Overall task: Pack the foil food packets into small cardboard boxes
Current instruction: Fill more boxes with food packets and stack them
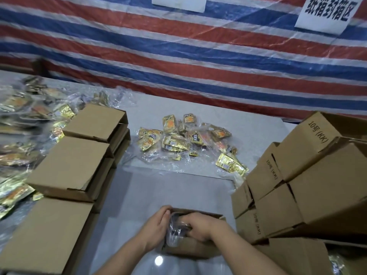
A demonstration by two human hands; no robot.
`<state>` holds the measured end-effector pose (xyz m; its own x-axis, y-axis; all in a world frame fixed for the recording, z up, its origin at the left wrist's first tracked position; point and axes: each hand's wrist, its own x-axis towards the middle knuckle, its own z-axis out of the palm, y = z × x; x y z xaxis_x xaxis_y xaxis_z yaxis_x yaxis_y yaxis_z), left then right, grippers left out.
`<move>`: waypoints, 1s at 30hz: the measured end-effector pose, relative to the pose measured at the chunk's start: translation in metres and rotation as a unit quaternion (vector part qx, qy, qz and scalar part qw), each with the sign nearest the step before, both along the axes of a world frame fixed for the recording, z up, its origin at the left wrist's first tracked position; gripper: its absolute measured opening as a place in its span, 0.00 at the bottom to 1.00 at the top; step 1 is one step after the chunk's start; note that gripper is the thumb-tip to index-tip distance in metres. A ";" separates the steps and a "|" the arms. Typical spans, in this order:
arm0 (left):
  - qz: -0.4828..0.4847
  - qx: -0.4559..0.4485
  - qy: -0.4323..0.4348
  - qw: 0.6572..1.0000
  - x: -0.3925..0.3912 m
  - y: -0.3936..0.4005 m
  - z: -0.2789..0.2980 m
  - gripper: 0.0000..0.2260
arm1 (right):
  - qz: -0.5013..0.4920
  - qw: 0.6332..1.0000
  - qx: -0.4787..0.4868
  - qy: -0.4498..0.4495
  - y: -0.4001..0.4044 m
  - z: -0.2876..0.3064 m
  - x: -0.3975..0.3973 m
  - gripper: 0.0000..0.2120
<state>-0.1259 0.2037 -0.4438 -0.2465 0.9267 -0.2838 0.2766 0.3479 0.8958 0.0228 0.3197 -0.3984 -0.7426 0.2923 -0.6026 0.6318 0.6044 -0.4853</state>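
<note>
Between both hands, open box (190, 248): left hand (156, 225) steadied clear-wrapped packet bundle (176, 228); right hand (198, 227) clutched it, pressing it inside.

Gold packets (186, 139), red-blue-white striped tarp (178, 56)

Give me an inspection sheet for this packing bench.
Surface: grey table, mostly covered.
Job's things: open box at the near edge with a plastic-wrapped bundle in it; loose packets mid-table.
Clutter: bagged packets far left; box stacks left and right.
Grip: left hand and right hand both hold the bundle.
Cables: nothing seen.
Surroundings: striped tarp with paper signs.
</note>
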 end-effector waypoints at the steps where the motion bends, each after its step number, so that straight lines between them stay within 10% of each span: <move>1: 0.003 -0.003 0.000 1.000 0.000 0.000 0.002 0.10 | -0.003 1.000 -0.009 -0.012 0.003 -0.002 -0.003 0.14; 10: -0.046 -0.015 0.069 0.996 0.011 -0.016 0.008 0.10 | 0.005 0.973 -0.181 -0.141 -0.024 -0.028 0.005 0.24; 17: -0.045 -0.018 0.091 0.995 0.018 -0.029 0.007 0.09 | -0.052 0.983 -0.104 -0.144 -0.042 -0.038 0.007 0.17; 24: -0.019 -0.037 0.102 0.994 0.020 -0.040 0.006 0.08 | -0.148 0.984 -0.086 -0.056 -0.075 -0.022 0.026 0.38; 30: -0.026 -0.034 0.126 0.991 0.031 -0.048 0.003 0.06 | -0.152 0.986 0.009 -0.062 -0.095 -0.022 0.031 0.25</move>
